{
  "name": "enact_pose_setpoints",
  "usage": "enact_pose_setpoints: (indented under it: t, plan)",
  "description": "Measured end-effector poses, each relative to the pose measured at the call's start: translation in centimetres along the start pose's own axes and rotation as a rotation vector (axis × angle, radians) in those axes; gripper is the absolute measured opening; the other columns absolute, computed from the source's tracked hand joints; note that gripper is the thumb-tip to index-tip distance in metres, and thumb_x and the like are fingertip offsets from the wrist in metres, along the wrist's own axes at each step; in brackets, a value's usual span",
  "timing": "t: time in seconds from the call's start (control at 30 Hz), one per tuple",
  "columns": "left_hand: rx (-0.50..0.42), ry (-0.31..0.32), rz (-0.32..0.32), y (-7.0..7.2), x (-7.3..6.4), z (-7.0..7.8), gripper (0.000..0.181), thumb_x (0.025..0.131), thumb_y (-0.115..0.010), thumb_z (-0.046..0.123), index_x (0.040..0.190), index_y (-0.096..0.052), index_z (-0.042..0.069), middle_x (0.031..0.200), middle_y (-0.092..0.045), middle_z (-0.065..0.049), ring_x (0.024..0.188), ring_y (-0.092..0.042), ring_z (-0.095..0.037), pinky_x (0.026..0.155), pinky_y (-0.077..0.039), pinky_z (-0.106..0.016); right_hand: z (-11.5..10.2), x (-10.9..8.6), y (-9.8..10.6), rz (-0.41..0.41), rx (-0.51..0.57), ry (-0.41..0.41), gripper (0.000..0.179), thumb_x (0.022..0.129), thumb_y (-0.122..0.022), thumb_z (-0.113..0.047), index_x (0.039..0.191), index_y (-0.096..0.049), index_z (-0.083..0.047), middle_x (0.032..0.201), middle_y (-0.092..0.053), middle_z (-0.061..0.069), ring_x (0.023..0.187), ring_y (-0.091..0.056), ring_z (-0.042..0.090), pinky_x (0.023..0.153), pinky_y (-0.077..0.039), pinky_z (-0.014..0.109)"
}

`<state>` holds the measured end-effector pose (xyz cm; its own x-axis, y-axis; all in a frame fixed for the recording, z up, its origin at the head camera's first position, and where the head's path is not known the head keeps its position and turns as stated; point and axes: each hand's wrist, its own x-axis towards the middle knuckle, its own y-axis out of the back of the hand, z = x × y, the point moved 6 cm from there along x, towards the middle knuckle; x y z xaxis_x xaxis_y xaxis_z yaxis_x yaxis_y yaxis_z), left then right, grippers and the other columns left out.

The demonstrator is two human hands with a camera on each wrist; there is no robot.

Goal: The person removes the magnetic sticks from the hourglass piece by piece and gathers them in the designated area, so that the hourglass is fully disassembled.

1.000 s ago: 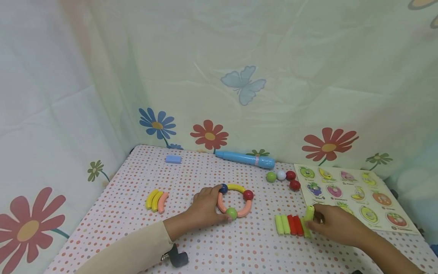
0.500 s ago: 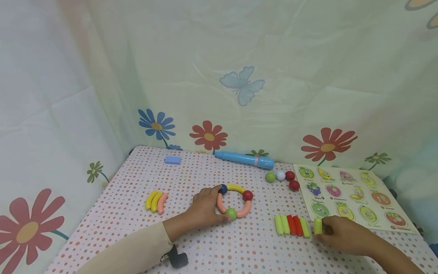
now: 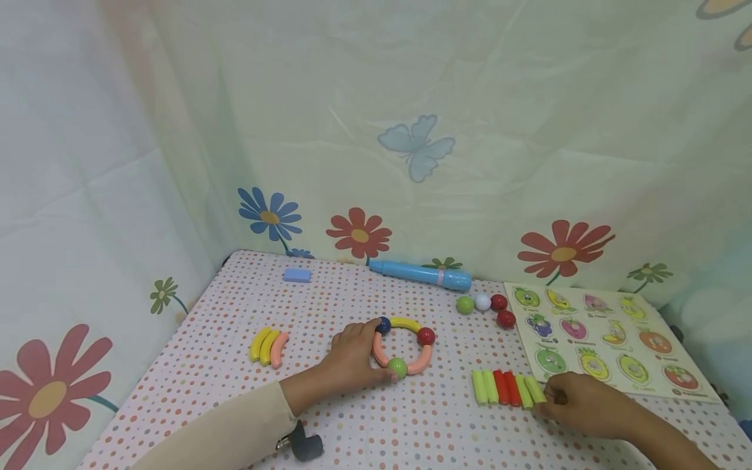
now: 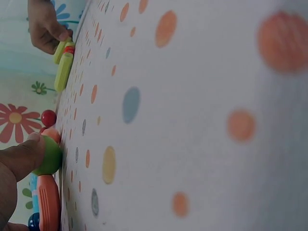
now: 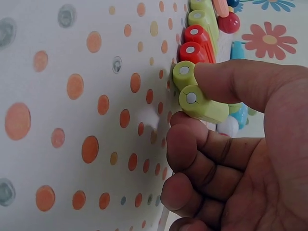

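A ring of curved magnetic sticks and balls point(image 3: 420, 363) lies mid-table. My left hand point(image 3: 351, 356) grips its left side, with the thumb against the green ball point(image 4: 49, 156) and the fingertips by the blue ball point(image 3: 384, 325). To the right is a row of straight magnetic sticks point(image 3: 499, 388), light green and red. My right hand point(image 3: 587, 403) pinches the rightmost light green stick point(image 5: 207, 109) between thumb and index finger, leaning it against the row's end. In the right wrist view the other fingers point(image 5: 182, 147) are curled below it.
Two yellow curved sticks and a pink one point(image 3: 279, 350) lie left. Behind are a light blue block point(image 3: 297, 275), a blue pen-shaped thing point(image 3: 405, 271) and loose balls point(image 3: 482, 301). A fruit picture board point(image 3: 599, 356) lies right, partly behind the right hand. Patterned cloth point(image 3: 376, 78) stands behind.
The right hand has moved the light green stick from upright, first right and then back, tilting it down against the row's right end. The left hand and the ring have stayed put.
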<state>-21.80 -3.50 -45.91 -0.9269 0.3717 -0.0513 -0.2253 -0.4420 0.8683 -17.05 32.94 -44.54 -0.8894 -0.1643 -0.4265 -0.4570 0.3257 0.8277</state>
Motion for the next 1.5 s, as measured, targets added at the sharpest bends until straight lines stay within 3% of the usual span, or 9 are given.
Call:
enact_pose_setpoints:
  t: [0.53, 0.87, 1.07, 1.2, 1.33, 1.5]
  plan:
    - [-0.002, 0.0, 0.001, 0.1, -0.1, 0.2, 0.107, 0.076, -0.086, 0.057, 0.156, -0.037, 0.005, 0.148, -0.048, -0.017, 0.141, -0.038, -0.032, 0.112, -0.031, -0.056, 0.3, 0.0, -0.1, -0.002, -0.019, -0.005, 0.03, 0.088, -0.08, -0.036, 0.08, -0.061, -0.014, 0.071, -0.057, -0.003, 0.067, -0.052, 0.015, 0.058, -0.04, 0.028]
    - [0.0, 0.003, -0.004, 0.1, 0.0, 0.2, 0.108, 0.076, -0.086, 0.057, 0.156, -0.036, 0.006, 0.148, -0.048, -0.016, 0.141, -0.039, -0.031, 0.112, -0.031, -0.056, -0.4, 0.4, 2.0, 0.034, -0.067, 0.058, 0.024, 0.091, -0.077, -0.034, 0.088, -0.065, -0.012, 0.075, -0.06, -0.005, 0.069, -0.053, 0.015, 0.062, -0.047, 0.033]
    - [-0.008, 0.003, -0.011, 0.2, -0.1, 0.2, 0.108, 0.076, -0.086, 0.057, 0.156, -0.036, 0.005, 0.148, -0.048, -0.016, 0.142, -0.038, -0.031, 0.112, -0.031, -0.056, -3.0, 1.3, 3.6, 0.149, -0.103, 0.08, 0.033, 0.091, -0.077, -0.041, 0.098, -0.067, -0.01, 0.078, -0.058, -0.002, 0.067, -0.052, 0.016, 0.059, -0.046, 0.034]
    - [-0.009, 0.006, -0.018, 0.2, -0.2, 0.1, 0.108, 0.076, -0.086, 0.057, 0.157, -0.035, 0.006, 0.149, -0.048, -0.016, 0.142, -0.038, -0.031, 0.112, -0.031, -0.056, -5.7, 2.2, 3.4, 0.205, -0.081, 0.137, 0.036, 0.089, -0.08, -0.037, 0.108, -0.068, -0.009, 0.086, -0.062, -0.002, 0.071, -0.055, 0.016, 0.06, -0.05, 0.033]
    - [-0.031, 0.0, -0.036, 0.3, -0.2, -0.1, 0.106, 0.078, -0.085, 0.055, 0.157, -0.035, 0.006, 0.151, -0.047, -0.015, 0.143, -0.037, -0.032, 0.114, -0.03, -0.056, -8.6, 3.0, 2.6, 0.25, -0.102, 0.212, 0.041, 0.087, -0.081, -0.036, 0.116, -0.068, -0.011, 0.1, -0.068, 0.001, 0.088, -0.064, 0.021, 0.072, -0.058, 0.04]
    - [-0.071, -0.016, -0.042, 0.7, -0.3, -0.6, 0.092, 0.086, -0.082, 0.046, 0.156, -0.037, 0.008, 0.145, -0.053, -0.011, 0.141, -0.042, -0.03, 0.114, -0.032, -0.054, -11.9, 3.9, 1.2, 0.305, -0.17, 0.282, 0.043, 0.088, -0.081, -0.037, 0.123, -0.068, -0.015, 0.126, -0.065, 0.01, 0.117, -0.061, 0.034, 0.088, -0.056, 0.054]
